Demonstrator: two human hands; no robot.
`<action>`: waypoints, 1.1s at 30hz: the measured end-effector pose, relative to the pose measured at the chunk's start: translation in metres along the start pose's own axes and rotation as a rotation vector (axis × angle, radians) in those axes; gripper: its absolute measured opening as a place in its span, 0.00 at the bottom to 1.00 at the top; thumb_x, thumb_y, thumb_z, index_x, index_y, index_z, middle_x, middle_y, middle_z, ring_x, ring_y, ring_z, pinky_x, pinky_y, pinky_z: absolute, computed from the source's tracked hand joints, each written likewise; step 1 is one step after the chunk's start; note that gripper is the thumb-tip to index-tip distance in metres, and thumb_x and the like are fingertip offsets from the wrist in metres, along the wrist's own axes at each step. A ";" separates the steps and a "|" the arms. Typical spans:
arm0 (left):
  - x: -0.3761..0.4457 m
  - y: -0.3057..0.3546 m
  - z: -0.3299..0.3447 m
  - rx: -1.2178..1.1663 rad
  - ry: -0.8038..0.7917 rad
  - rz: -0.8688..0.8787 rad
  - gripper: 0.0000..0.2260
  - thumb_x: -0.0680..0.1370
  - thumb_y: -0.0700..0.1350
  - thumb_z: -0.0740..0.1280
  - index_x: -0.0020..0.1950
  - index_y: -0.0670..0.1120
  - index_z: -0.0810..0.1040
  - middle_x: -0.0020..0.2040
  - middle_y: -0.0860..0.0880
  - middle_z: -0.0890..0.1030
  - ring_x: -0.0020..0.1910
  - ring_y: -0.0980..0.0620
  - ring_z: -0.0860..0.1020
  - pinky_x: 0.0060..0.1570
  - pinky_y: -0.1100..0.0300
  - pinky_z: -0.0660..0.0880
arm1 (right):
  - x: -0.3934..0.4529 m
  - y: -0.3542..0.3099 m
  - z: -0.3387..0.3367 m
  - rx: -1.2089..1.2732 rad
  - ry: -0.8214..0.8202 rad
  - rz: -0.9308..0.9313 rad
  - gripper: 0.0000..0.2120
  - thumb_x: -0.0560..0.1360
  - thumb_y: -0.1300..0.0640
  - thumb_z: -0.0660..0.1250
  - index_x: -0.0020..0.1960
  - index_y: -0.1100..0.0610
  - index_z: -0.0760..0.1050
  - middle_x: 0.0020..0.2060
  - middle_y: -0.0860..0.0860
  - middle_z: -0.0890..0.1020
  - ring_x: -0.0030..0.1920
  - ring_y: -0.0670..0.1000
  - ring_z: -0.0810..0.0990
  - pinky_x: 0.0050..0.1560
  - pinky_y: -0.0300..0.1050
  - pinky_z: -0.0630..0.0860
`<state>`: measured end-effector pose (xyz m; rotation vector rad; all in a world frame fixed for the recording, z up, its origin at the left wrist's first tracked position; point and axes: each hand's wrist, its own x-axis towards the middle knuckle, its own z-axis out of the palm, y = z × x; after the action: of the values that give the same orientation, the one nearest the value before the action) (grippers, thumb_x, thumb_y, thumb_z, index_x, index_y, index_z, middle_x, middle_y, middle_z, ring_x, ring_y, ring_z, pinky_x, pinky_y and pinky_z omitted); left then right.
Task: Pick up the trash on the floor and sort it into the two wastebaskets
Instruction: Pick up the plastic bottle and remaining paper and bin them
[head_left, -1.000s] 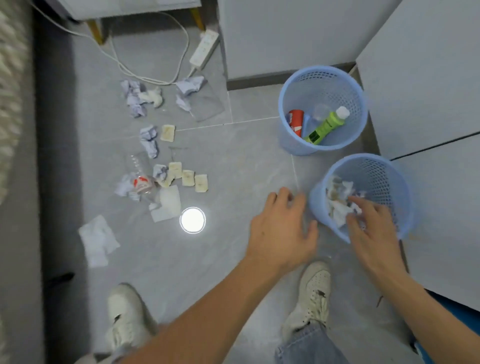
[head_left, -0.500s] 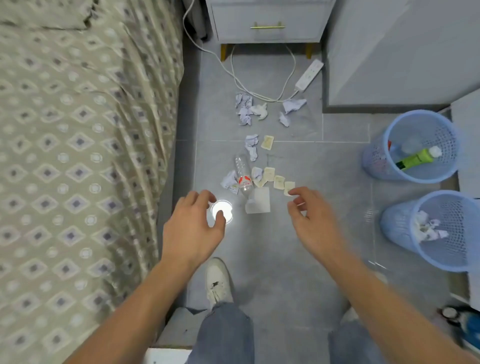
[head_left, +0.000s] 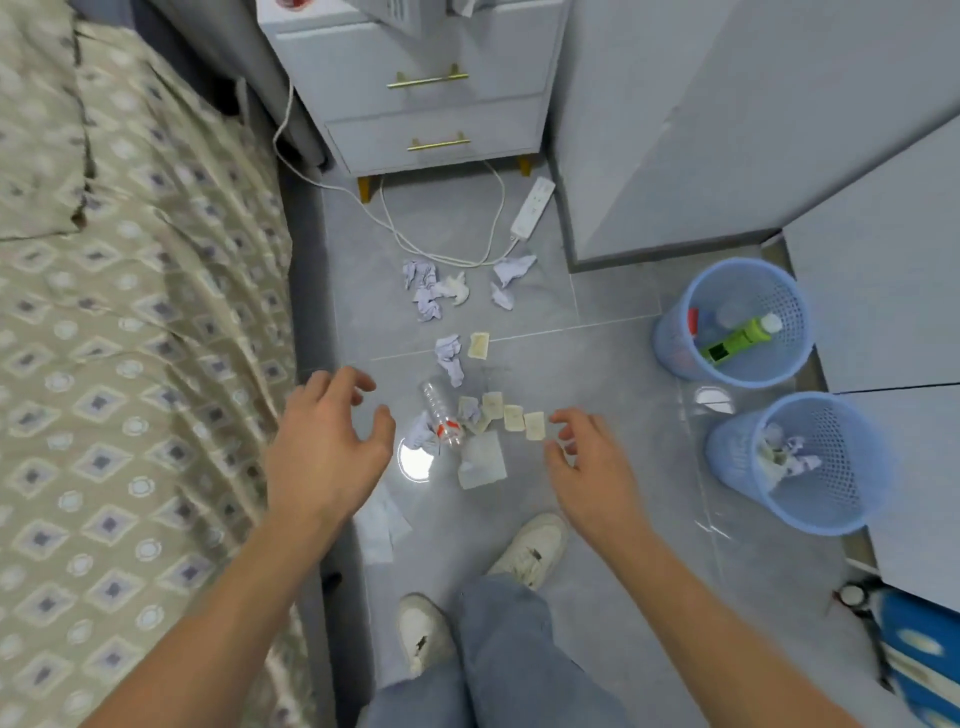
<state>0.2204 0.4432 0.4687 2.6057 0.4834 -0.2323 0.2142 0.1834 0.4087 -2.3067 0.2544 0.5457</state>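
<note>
Trash lies scattered on the grey tiled floor: a clear plastic bottle (head_left: 440, 413) with a red label, crumpled tissues (head_left: 429, 288), several small beige paper squares (head_left: 534, 425) and a flat white tissue (head_left: 481, 460). My left hand (head_left: 324, 444) hovers empty to the left of the bottle, fingers loosely spread. My right hand (head_left: 584, 462) hovers empty just right of the beige squares, fingers relaxed. Two blue wastebaskets stand at the right: the far wastebasket (head_left: 670, 343) holds bottles, the near wastebasket (head_left: 727, 457) holds crumpled tissues.
A bed (head_left: 130, 338) with a patterned cover fills the left. A white nightstand (head_left: 436, 104) stands at the back, with a power strip (head_left: 532, 207) and its cable on the floor. White cabinets (head_left: 883, 291) line the right. My white shoes (head_left: 530, 551) stand below the trash.
Both hands have left the near wastebasket and swung left to hover over the floor trash. The view has tilted up, so the nightstand and bed show.
</note>
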 end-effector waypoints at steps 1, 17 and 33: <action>0.007 0.011 0.001 0.004 -0.012 0.016 0.09 0.77 0.50 0.67 0.57 0.52 0.76 0.51 0.55 0.76 0.56 0.50 0.75 0.42 0.55 0.69 | 0.004 0.002 -0.009 0.002 0.016 0.018 0.11 0.81 0.56 0.65 0.62 0.50 0.74 0.57 0.50 0.76 0.55 0.50 0.78 0.55 0.51 0.78; 0.120 0.092 0.075 0.166 -0.414 0.518 0.08 0.79 0.53 0.65 0.57 0.56 0.74 0.53 0.56 0.77 0.54 0.52 0.75 0.45 0.55 0.72 | -0.024 0.050 -0.012 0.207 0.329 0.476 0.13 0.80 0.55 0.66 0.64 0.48 0.74 0.57 0.49 0.73 0.55 0.49 0.77 0.56 0.49 0.78; 0.193 -0.094 0.255 0.551 -0.931 0.959 0.23 0.77 0.48 0.70 0.72 0.50 0.73 0.68 0.45 0.75 0.68 0.42 0.73 0.63 0.45 0.75 | 0.044 0.111 0.243 0.069 0.191 0.630 0.26 0.75 0.57 0.74 0.70 0.46 0.69 0.70 0.51 0.68 0.68 0.56 0.70 0.62 0.49 0.76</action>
<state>0.3429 0.4545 0.1588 2.4797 -1.2408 -1.2433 0.1412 0.2759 0.1650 -2.1900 1.0947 0.6033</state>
